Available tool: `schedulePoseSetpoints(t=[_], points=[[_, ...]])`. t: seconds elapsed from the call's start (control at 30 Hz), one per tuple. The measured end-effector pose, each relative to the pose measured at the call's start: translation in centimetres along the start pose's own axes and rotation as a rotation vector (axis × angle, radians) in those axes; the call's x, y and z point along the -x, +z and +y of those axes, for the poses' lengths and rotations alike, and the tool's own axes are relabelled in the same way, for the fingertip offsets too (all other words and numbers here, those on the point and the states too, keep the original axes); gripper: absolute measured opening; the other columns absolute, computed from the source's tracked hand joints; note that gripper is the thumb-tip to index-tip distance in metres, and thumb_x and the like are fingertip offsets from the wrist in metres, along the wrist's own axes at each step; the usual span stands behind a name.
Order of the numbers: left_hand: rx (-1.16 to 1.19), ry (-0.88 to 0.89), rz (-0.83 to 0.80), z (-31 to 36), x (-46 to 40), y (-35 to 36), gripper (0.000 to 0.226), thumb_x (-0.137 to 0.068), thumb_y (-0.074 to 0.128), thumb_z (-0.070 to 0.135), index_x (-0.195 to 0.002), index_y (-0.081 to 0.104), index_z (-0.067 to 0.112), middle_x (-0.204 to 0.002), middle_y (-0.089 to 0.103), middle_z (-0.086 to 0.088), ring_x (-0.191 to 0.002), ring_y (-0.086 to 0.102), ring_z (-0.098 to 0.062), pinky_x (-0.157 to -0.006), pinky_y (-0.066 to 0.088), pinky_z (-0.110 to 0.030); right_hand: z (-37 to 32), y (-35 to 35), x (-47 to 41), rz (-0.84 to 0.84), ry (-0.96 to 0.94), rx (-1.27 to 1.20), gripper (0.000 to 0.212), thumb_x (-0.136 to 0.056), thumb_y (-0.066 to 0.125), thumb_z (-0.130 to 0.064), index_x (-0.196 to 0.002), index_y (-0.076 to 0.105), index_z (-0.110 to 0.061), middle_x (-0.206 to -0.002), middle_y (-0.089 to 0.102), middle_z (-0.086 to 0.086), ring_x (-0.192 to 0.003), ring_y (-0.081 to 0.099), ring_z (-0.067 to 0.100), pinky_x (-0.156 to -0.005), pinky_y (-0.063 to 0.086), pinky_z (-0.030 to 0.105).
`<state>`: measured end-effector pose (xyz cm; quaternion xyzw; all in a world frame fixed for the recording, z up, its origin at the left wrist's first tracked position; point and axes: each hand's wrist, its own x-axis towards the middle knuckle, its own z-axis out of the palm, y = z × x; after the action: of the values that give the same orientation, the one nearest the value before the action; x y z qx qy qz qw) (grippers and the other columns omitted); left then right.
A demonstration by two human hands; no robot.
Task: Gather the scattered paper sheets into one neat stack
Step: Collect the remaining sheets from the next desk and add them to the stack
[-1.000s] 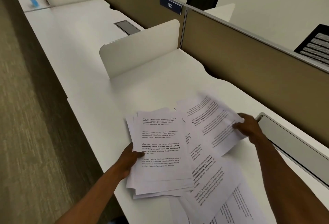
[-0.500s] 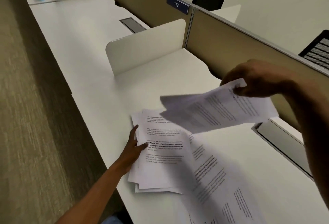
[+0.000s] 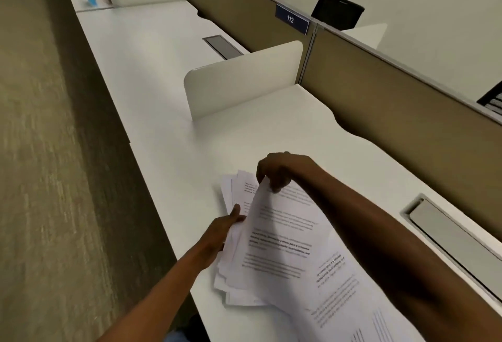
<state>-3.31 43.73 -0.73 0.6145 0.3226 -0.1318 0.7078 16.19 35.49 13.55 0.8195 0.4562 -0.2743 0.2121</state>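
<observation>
Paper (image 3: 274, 244), thin white printed sheets, heaped in a loose fanned pile at the near edge of a smooth white desk (image 3: 168, 75), toward 6 o'clock in view; edges uneven, corners poking out at 7 and 8 o'clock of the pile; more sheets (image 3: 353, 303) overlapping toward 5 o'clock, text turned at another angle. Right hand (image 3: 277, 170) at the pile's 12 o'clock, fingers pinched closed on the top corner of the uppermost sheet, that corner lifted and curled, the rest of the sheet draped over the heap. Left hand (image 3: 222, 230) at the pile's 9 o'clock, pressed against its side; thumb up along the edge, other fingers hidden under or behind the paper, grip impossible to tell. Rounded white divider (image 3: 241, 78) standing upright at 12 o'clock of the pile, well apart; tan fabric partition (image 3: 394, 102) along the desk's back, blue plate reading 112 (image 3: 292, 19) on its top rail; grey rectangular cable flap (image 3: 445, 235) set flush at 3 o'clock; coarse olive carpet (image 3: 49, 151) at 9 o'clock.
</observation>
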Motion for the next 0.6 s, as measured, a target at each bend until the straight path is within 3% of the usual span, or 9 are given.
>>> schedulePoseSetpoints(t=[0.07,0.13,0.2,0.27,0.33,0.4,0.5,0.6], points=[[-0.07,0.057,-0.036,0.2,-0.1,0.6,0.059,-0.075,0.064,0.074,-0.111,0.075,0.028,-0.106,0.079,0.006,-0.097,0.074,-0.014,-0.08,0.059,-0.027,-0.9,1.6,-2.5,0.064,0.006,-0.036,0.038,-0.08,0.068,-0.013,-0.115,0.067,-0.027,-0.117,0.065,0.004,-0.107,0.062,0.027,-0.094,0.045,0.04],[-0.14,0.126,0.019,-0.1,-0.5,0.4,0.045,-0.08,0.076,0.052,-0.114,0.072,0.022,-0.108,0.078,0.002,-0.097,0.075,-0.018,-0.09,0.061,-0.04,-1.7,2.5,-4.5,0.161,0.011,-0.089,0.038,-0.083,0.065,-0.014,-0.118,0.065,-0.028,-0.118,0.065,0.004,-0.111,0.06,0.026,-0.097,0.037,0.041],[-0.166,0.133,0.117,-0.8,-1.0,-0.4,0.033,-0.087,0.075,0.029,-0.118,0.07,0.019,-0.112,0.076,-0.002,-0.096,0.075,-0.021,-0.093,0.06,-0.046,-2.5,3.0,-6.0,0.242,-0.007,-0.137,0.045,-0.084,0.066,-0.019,-0.127,0.058,-0.029,-0.119,0.064,0.002,-0.121,0.053,0.025,-0.105,0.03,0.045],[-0.19,0.118,0.184,-1.3,-1.2,-1.5,0.033,-0.09,0.071,0.018,-0.123,0.068,0.016,-0.116,0.074,-0.005,-0.099,0.073,-0.023,-0.094,0.059,-0.046,-3.0,3.7,-6.4,0.351,-0.017,-0.242,0.059,-0.081,0.071,-0.03,-0.136,0.05,-0.031,-0.129,0.058,0.004,-0.131,0.044,0.027,-0.112,0.026,0.05],[-0.199,0.124,0.221,-1.6,-1.3,-2.7,0.036,-0.091,0.067,0.015,-0.128,0.066,0.016,-0.12,0.073,-0.004,-0.102,0.071,-0.022,-0.095,0.058,-0.044,-2.5,5.0,-5.7,0.524,0.041,-0.49,0.064,-0.079,0.073,-0.039,-0.138,0.048,-0.031,-0.138,0.053,0.007,-0.132,0.045,0.028,-0.11,0.034,0.046],[-0.164,0.143,0.218,-1.9,-1.3,-4.1,0.04,-0.093,0.064,0.01,-0.131,0.062,0.02,-0.123,0.071,-0.003,-0.108,0.069,-0.023,-0.098,0.056,-0.044,-1.2,7.4,-4.3,0.643,0.176,-0.769,0.061,-0.079,0.073,-0.042,-0.135,0.052,-0.029,-0.135,0.057,0.007,-0.126,0.052,0.026,-0.103,0.043,0.04],[-0.063,0.156,0.201,-2.3,-1.5,-6.5,0.05,-0.095,0.058,0.001,-0.139,0.053,0.025,-0.13,0.066,-0.002,-0.115,0.066,-0.025,-0.102,0.053,-0.049,0.5,12.6,-1.7,0.621,0.455,-1.005,0.064,-0.077,0.076,-0.045,-0.133,0.055,-0.024,-0.129,0.063,0.008,-0.119,0.059,0.025,-0.1,0.048,0.037],[0.039,0.156,0.205,-2.9,-1.6,-8.5,0.063,-0.094,0.058,-0.003,-0.142,0.041,0.034,-0.125,0.064,0.005,-0.109,0.066,-0.016,-0.085,0.06,-0.033,1.3,17.7,0.5,0.429,0.64,-0.983,0.079,-0.074,0.075,-0.055,-0.139,0.048,-0.018,-0.135,0.059,0.01,-0.127,0.053,0.027,-0.102,0.046,0.038]])
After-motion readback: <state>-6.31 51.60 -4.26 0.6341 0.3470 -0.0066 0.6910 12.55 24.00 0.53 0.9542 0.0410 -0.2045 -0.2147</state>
